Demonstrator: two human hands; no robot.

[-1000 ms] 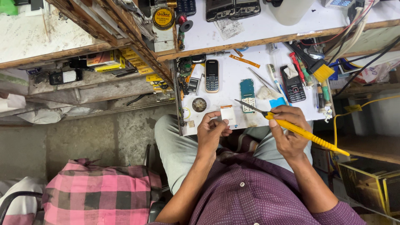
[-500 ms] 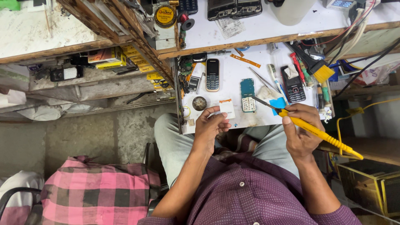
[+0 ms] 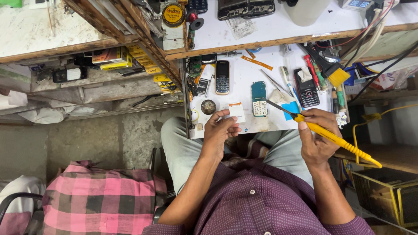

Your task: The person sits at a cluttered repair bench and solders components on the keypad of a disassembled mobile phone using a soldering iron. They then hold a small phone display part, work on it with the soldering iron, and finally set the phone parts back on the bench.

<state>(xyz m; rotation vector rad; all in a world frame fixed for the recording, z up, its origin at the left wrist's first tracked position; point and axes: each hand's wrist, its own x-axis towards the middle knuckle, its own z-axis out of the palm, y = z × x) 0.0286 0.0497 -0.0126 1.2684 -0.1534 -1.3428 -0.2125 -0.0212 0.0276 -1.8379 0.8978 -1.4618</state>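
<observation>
- Your right hand (image 3: 320,137), at the right of centre in the frame, is wrapped around a yellow-handled soldering iron (image 3: 335,140). The fingers are closed on the ribbed plastic grip.
- The iron's long axis runs on a diagonal: the cord end sits toward the lower right, and the thin dark metal tip points to the upper left.
- That tip ends just beside a small circuit board (image 3: 259,99), teal above and a pale keypad grid below. The board lies flat on the white counter (image 3: 244,78), up and to the left of your right hand.
- Your left hand (image 3: 220,128), at the centre of the frame, pinches a small white rectangular part (image 3: 237,112) with an orange strip on its top edge, between thumb and fingertips.
- The board lies to the upper right of the left hand, close by; the right hand's tool is the nearer of the two to it.
- Near the board sit a glossy black bar phone (image 3: 222,77) to the left and a square of blue paper (image 3: 291,109) to the right, just under the iron's shaft.
</observation>
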